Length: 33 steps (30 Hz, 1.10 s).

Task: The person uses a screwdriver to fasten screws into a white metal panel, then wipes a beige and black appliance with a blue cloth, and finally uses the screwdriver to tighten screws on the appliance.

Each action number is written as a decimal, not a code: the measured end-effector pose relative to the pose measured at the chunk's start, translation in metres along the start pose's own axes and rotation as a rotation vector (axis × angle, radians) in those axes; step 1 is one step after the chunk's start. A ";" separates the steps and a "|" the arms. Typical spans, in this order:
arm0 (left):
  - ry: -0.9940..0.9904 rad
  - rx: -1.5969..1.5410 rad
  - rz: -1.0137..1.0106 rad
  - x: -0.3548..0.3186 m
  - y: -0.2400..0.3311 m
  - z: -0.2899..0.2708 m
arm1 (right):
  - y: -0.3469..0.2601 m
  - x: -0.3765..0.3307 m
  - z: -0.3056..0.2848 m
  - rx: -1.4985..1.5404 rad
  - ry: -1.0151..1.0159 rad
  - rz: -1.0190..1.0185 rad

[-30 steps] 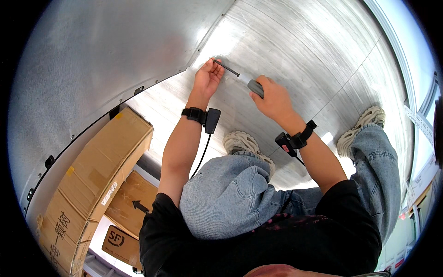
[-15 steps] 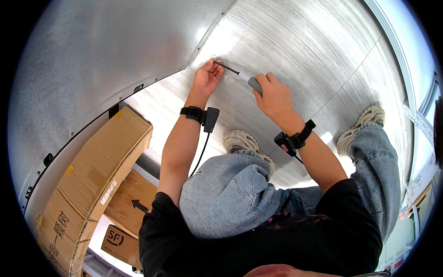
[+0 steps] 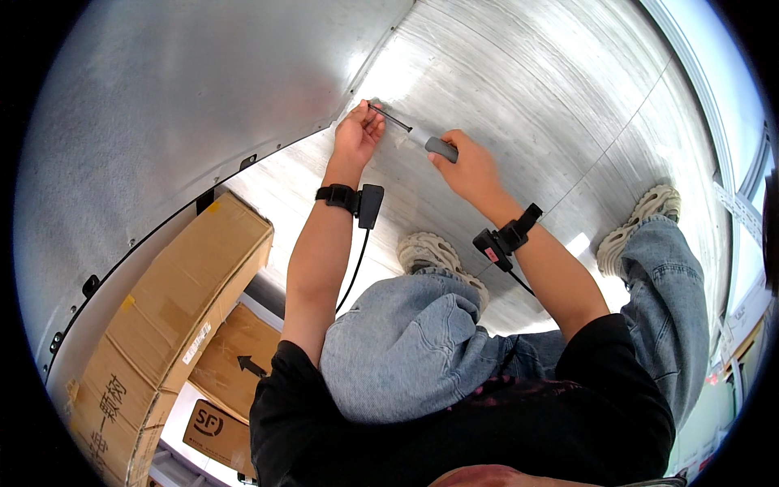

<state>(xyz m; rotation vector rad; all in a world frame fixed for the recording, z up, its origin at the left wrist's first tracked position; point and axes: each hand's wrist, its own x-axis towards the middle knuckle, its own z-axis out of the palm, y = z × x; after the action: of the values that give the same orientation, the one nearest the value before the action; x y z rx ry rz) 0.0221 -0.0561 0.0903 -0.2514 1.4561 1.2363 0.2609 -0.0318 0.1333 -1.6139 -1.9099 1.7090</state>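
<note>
My right hand is wrapped round the grey handle of a screwdriver. Its front part is pale, and a thin dark shaft runs from there up and left to my left hand. The thumb and a finger of that hand pinch around the shaft's far end, while its other fingers curl loosely. What lies between those fingertips is too small to make out. Just beyond them is the bottom edge of a large grey metal panel, close to its corner. Whether the tip touches the panel cannot be seen.
A long cardboard box leans along the panel at left, with smaller boxes beside it. Small black brackets line the panel's edge. My shoes rest on the pale wood-grain floor. Cables hang from both wrist straps.
Both hands and the screwdriver have shifted slightly left. My right hand has turned a little on the handle. The view has also moved slightly.
</note>
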 end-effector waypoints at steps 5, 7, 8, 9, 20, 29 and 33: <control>0.134 0.118 0.172 0.007 0.000 0.010 | 0.002 0.008 0.014 0.066 0.007 0.032; 0.166 0.119 0.211 0.010 0.000 0.010 | -0.001 0.010 0.019 0.113 0.014 0.054; 0.172 0.114 0.220 0.012 0.001 0.010 | -0.003 0.012 0.021 0.136 -0.006 0.050; 0.178 0.109 0.228 0.013 0.001 0.010 | -0.004 0.014 0.023 0.160 -0.024 0.047; 0.214 0.056 0.156 0.024 0.012 0.009 | -0.004 0.028 0.034 0.186 -0.009 -0.044; 0.197 -0.002 0.151 0.028 0.011 0.004 | -0.007 0.030 0.028 0.182 -0.038 -0.012; 0.205 -0.003 0.142 0.025 0.013 0.005 | -0.010 0.031 0.026 0.167 -0.037 -0.014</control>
<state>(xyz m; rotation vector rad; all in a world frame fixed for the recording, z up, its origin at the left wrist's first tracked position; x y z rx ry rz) 0.0079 -0.0348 0.0775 -0.2881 1.6722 1.3579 0.2243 -0.0235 0.1152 -1.5157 -1.7372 1.8501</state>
